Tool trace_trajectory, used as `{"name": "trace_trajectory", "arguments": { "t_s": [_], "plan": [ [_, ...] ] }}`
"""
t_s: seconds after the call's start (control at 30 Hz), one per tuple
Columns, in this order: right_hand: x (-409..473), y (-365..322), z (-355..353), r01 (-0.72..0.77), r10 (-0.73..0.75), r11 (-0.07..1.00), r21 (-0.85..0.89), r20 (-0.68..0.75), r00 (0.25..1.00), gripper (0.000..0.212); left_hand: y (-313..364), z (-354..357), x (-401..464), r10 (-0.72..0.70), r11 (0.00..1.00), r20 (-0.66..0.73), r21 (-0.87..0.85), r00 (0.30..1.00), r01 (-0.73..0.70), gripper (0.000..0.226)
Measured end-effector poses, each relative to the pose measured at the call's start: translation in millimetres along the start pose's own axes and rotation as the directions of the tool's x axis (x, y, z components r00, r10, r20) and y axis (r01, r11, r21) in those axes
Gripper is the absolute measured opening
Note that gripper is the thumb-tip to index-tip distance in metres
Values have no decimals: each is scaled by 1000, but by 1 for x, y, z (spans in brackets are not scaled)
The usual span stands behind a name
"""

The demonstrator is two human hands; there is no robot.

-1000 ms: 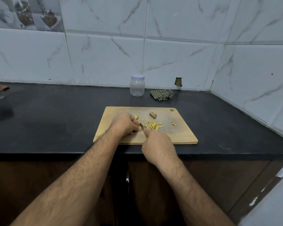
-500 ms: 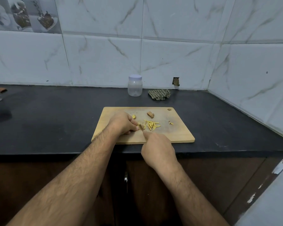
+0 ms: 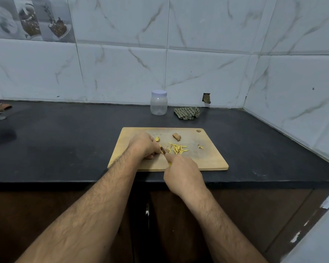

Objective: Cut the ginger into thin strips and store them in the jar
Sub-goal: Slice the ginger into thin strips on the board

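Ginger strips (image 3: 178,149) lie yellow, thin; left hand (image 3: 143,146) pins ginger, right hand (image 3: 182,172) grips knife (image 3: 163,150).

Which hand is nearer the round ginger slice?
Left. The left hand sits right beside the round ginger slice; the right hand, gripping the knife, is farther toward the board's near edge.

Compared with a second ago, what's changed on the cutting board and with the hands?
Very little. The left hand still pins the ginger piece and the right hand still grips the small knife beside the pile of thin yellow ginger strips; any knife movement is too slight to tell. The wooden cutting board, brown ginger chunk, clear plastic jar with white lid and checked cloth stayed put.
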State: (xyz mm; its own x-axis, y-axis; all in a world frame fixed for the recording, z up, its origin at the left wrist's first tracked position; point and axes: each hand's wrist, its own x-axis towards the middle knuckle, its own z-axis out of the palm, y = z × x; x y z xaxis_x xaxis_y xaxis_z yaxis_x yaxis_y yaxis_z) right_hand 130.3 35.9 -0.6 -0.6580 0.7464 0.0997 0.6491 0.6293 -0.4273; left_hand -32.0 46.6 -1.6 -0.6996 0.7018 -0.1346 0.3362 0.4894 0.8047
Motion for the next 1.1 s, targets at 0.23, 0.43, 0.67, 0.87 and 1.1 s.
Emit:
{"name": "trace_trajectory", "arguments": {
  "t_s": [0.23,0.43,0.67,0.87,1.1],
  "plan": [
    [2,-6,0,-6,6,1000,-28,6,1000,48,0,-1,1,-6,1000,5,10,1000,6,14],
    [-4,-6,1,0,1,998,-57,19,1000,37,0,-1,1,-4,1000,-1,8,1000,4,15],
    [-12,2,-1,-16,17,1000,-27,16,1000,49,-2,0,2,5,1000,-11,4,1000,-5,6],
    [-12,5,-3,-31,31,999,13,-12,999,49,-7,1,4,21,1000,-19,1,1000,-21,6],
    [-8,-1,-1,18,-17,1000,19,-57,998,46,-16,-3,2,65,984,-27,-164,998,-68,12]
  ]
}}
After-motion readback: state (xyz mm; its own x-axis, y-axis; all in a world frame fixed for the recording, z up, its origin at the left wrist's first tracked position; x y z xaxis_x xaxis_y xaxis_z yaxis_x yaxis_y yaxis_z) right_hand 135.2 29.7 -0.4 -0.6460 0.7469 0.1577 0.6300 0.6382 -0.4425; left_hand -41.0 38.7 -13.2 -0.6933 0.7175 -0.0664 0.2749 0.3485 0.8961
